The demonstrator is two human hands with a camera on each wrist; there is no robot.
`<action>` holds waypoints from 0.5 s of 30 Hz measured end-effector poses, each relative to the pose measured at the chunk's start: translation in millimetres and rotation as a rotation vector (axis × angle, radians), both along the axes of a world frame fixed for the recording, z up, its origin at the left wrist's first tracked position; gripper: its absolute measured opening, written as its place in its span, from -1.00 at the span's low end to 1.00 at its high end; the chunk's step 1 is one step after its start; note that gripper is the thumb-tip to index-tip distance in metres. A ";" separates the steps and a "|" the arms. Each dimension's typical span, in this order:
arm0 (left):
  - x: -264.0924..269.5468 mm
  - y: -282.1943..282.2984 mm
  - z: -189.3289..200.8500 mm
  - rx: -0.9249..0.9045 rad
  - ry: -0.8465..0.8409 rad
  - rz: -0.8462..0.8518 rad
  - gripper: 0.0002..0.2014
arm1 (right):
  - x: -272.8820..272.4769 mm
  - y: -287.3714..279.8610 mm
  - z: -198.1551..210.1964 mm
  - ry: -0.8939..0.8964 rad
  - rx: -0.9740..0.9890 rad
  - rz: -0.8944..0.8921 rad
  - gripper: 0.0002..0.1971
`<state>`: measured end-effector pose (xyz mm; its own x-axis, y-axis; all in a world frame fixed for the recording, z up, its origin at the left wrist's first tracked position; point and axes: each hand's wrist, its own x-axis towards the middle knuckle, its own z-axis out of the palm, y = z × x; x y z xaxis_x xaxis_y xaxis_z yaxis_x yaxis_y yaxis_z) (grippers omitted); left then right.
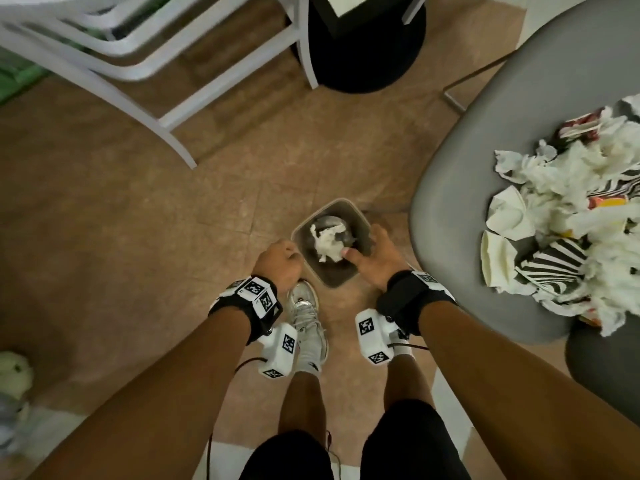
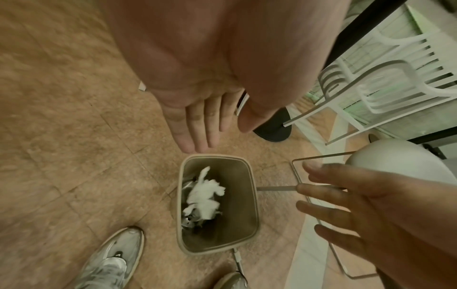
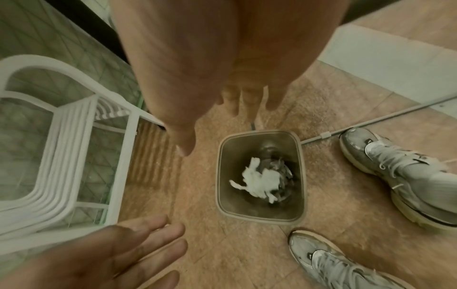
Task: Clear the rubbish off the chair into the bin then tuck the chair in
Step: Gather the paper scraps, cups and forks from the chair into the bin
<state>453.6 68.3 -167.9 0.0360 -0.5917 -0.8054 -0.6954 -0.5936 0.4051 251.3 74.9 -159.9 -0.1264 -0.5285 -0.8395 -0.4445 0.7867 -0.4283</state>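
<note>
We see both hands held above the small bin [image 1: 329,244] on the tiled floor [image 1: 138,202], near the middle of the head view. The left hand [image 1: 278,261] sits at the bin's 8 o'clock; from above only its back shows, so the fingers [image 2: 197,127] are hidden there, but the left wrist view shows them straight and close together, holding nothing. The right hand [image 1: 375,258] is at the bin's 4 o'clock, its fingers spread wide and empty in the left wrist view; the head view shows just the thumb over the bin's rim.

Inside the bin lies a crumpled white tissue [image 1: 325,242] on top of something grey and shiny that we cannot make out.

The grey chair [image 1: 485,168] fills the 3 o'clock side of the head view, cut off by the frame. On its seat lies the rubbish [image 1: 568,233]: crumpled tissues, flattened paper cups and striped wrappers, partly running out of view.

A stack of white chairs [image 1: 114,57] stands at 11 o'clock, blurred. A black round base [image 1: 367,46] sits at 12 o'clock. One grey trainer [image 1: 308,317] shows below the left hand; the other is hidden in the head view.
</note>
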 end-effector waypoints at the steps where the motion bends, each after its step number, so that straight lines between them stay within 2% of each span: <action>1: -2.3 -4.5 10.9 -0.021 -0.006 -0.005 -0.69 | -3.7 -2.8 10.3 -0.021 0.020 0.003 -0.30; 3: -9.9 -17.0 32.2 -0.059 -0.022 -0.030 -0.68 | -15.5 -8.4 30.4 -0.080 0.042 0.046 -0.58; 5: -23.1 -34.3 58.9 -0.101 -0.023 -0.064 -0.68 | -28.9 -17.2 52.6 -0.050 0.009 0.111 -0.89; 7: -39.8 -50.9 81.2 -0.140 -0.026 -0.107 -0.67 | -48.8 -25.1 72.4 -0.027 -0.036 0.126 -0.86; 10: -78.8 -66.6 106.7 -0.192 -0.021 -0.253 -0.72 | -88.5 -34.2 102.0 0.017 -0.088 0.086 -0.90; 13: -127.7 -71.5 120.0 -0.224 -0.035 -0.440 -0.74 | -144.1 -27.4 103.3 0.056 -0.098 0.050 -0.69; 15: -162.7 -70.0 117.3 -0.220 -0.029 -0.544 -0.74 | -185.4 -14.2 101.1 0.059 -0.095 0.002 -0.63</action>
<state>290.9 -1.7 -50.6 -0.2993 -0.6845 -0.6647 -0.8891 -0.0527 0.4546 65.9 60.6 -58.7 -0.1726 -0.6056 -0.7768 -0.4724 0.7429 -0.4742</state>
